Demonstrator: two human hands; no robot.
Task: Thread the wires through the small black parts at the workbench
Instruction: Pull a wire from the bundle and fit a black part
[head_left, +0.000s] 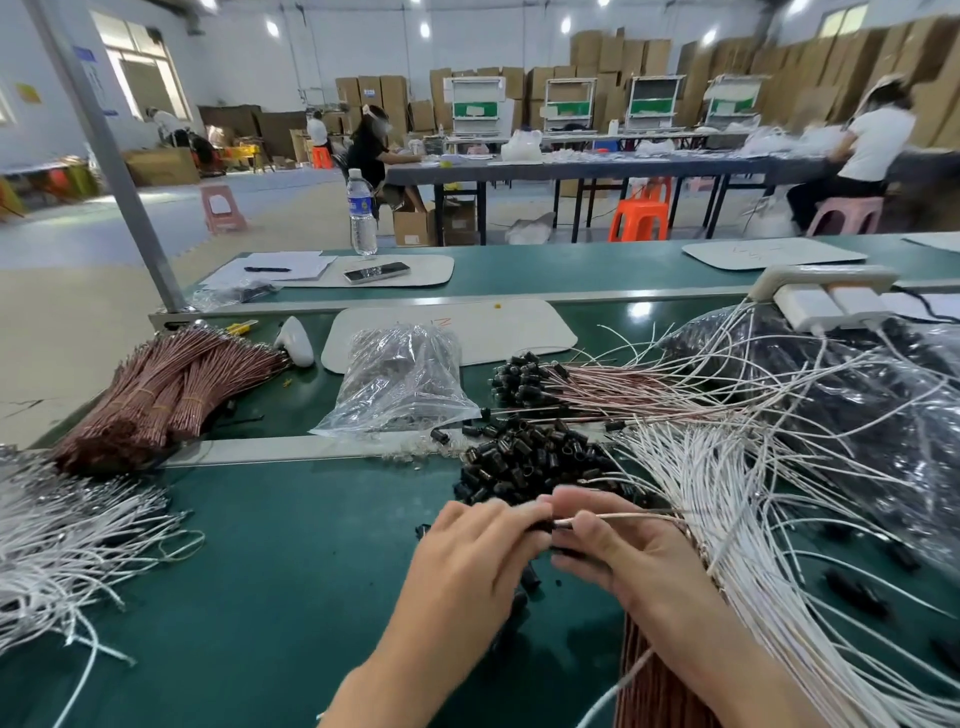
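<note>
The left hand and right hand meet low over the green counter, fingers pinched narrow: the left fingers grip a small black part, while the right ones hold a pinkish wire whose end touches that part. Just behind lies a heap of black parts; white wires fan out to the right, and a clear plastic bag sits farther back.
</note>
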